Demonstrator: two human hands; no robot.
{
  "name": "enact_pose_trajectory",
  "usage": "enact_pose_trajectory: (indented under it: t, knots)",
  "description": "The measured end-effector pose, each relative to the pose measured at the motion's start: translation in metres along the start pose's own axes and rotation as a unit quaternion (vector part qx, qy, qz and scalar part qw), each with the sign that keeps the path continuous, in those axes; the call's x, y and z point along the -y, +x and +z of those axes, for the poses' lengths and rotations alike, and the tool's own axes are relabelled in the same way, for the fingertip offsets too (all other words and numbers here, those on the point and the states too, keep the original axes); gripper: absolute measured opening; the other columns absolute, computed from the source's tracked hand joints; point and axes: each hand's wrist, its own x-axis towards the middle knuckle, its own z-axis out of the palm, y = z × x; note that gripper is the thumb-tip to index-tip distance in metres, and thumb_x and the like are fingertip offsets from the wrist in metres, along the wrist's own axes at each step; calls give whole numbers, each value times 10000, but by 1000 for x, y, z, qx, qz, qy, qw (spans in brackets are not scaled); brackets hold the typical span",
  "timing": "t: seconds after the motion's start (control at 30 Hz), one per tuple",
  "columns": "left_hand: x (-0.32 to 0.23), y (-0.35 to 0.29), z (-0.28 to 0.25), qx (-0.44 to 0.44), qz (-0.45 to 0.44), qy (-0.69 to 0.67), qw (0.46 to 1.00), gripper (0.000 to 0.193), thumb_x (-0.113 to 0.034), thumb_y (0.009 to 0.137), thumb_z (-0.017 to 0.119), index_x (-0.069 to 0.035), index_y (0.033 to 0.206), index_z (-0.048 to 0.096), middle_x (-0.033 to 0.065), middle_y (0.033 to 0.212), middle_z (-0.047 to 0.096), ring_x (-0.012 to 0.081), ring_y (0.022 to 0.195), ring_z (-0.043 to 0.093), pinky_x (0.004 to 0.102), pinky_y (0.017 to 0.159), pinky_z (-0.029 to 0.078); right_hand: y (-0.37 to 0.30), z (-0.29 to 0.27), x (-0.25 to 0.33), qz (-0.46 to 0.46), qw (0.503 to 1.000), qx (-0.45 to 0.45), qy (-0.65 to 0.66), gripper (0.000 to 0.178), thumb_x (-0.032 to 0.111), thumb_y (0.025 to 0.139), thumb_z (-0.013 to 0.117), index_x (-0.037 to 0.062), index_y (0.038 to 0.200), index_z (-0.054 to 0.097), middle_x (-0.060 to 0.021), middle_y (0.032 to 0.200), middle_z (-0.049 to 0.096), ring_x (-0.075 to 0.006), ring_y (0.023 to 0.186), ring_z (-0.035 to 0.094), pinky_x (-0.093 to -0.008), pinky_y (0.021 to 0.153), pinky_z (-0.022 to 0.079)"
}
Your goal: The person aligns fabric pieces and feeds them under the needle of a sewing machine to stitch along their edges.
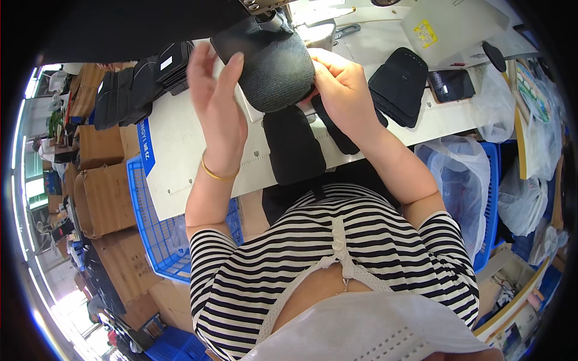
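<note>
A black ribbed fabric piece (278, 72) with a rounded end is raised under the metal presser area of a sewing machine (260, 6). My right hand (341, 84) pinches its right edge, thumb in front and some fingers hidden behind. My left hand (217, 102) is at its left edge, slightly blurred, with thumb and fingers apart; the thumb tip is close to the edge, and contact is unclear. Below the piece, a black rounded pad (293, 144) lies over the table's front edge. A narrow black strip (335, 129) lies beside it, under my right wrist.
Stacked black pieces (398, 84) lie right of my right hand, beside a phone (451, 85). More black stacks (135, 84) sit at the table's left. The white table (180, 162) has blue baskets at both sides: one left (156, 240), one right (490, 210) with plastic bags.
</note>
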Motion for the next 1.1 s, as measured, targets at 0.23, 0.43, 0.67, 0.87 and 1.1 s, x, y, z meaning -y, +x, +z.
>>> enact_pose_trajectory:
  t: [0.23,0.43,0.67,0.87,1.1]
  knots:
    - [31,46,14,119,-329,-170,921,220,6,795,666,31,1012,645,98,943,674,184,847,662,313,772,555,-4,-38,-9,-53,988,-44,-140,220,144,979,517,-13,1015,667,-104,882,710,-175,710,684,-272,635,536]
    - [126,111,-14,152,32,191,969,215,-168,828,688,33,897,658,152,863,686,229,718,677,335,691,555,-39,-61,-29,-60,750,34,-658,387,219,785,763,-3,1067,619,-120,941,613,-286,934,604,-383,784,526]
    - [67,-16,-31,310,24,492,813,684,-466,744,816,52,1098,545,184,1012,588,342,939,599,397,812,491,-42,-70,-50,11,725,33,-688,554,256,702,834,-3,1122,583,-132,1002,600,-307,980,588,-389,831,512]
    - [36,-100,-47,337,-90,390,852,771,-441,673,859,54,1152,513,220,1077,566,386,1026,562,444,878,478,-46,-66,-62,-79,785,-2,-615,568,191,757,792,5,1225,532,-155,1039,648,-299,1011,625,-391,821,501]
    - [39,-117,-33,234,67,404,882,770,-237,697,874,15,1292,455,177,1063,599,355,948,612,386,858,507,-49,-68,-53,-115,855,12,-506,519,68,843,693,51,1322,494,-185,1133,649,-364,945,661,-422,804,524]
